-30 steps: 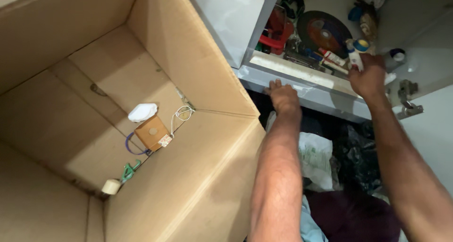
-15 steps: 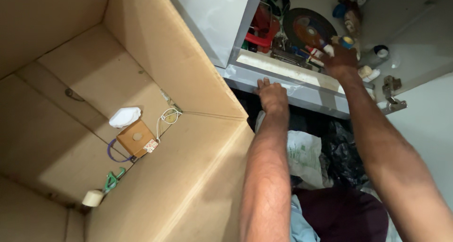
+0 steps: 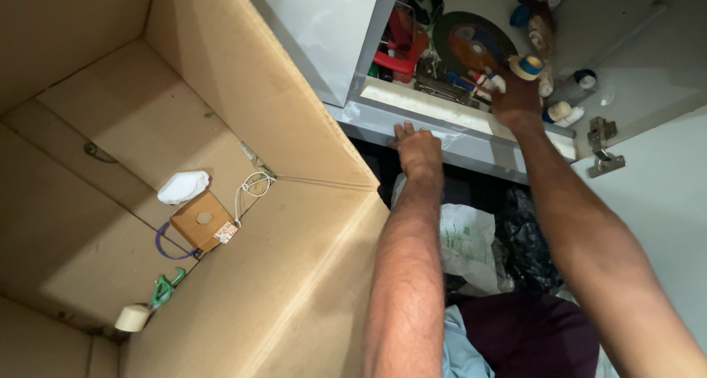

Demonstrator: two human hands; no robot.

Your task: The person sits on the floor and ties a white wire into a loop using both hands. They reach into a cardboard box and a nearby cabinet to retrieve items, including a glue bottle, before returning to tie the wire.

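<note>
My left hand (image 3: 417, 148) lies flat, fingers spread, on the front edge of the grey shelf (image 3: 471, 138), holding nothing. My right hand (image 3: 518, 98) is up inside the cupboard, closed around a small bottle (image 3: 527, 67) with a yellow and blue cap that sticks out above my fingers; the bottle's body is hidden in my fist.

The shelf around it is crowded. A round cutting disc (image 3: 471, 45) leans just behind my right hand, red plastic parts (image 3: 398, 46) sit to its left, and a few small tubes (image 3: 487, 82) lie between them and my knuckles. Two more small bottles (image 3: 563, 113) rest just right of my wrist, near the door hinge (image 3: 604, 146).

Below the shelf, a white bag (image 3: 471, 245) and a black bag (image 3: 526, 238) sit between my forearms. To my left stands a big cardboard box (image 3: 221, 83), with a white lid (image 3: 183, 186), a small brown box (image 3: 197, 222), a green clip (image 3: 163, 289) and a tape roll (image 3: 132, 317) lying inside.
</note>
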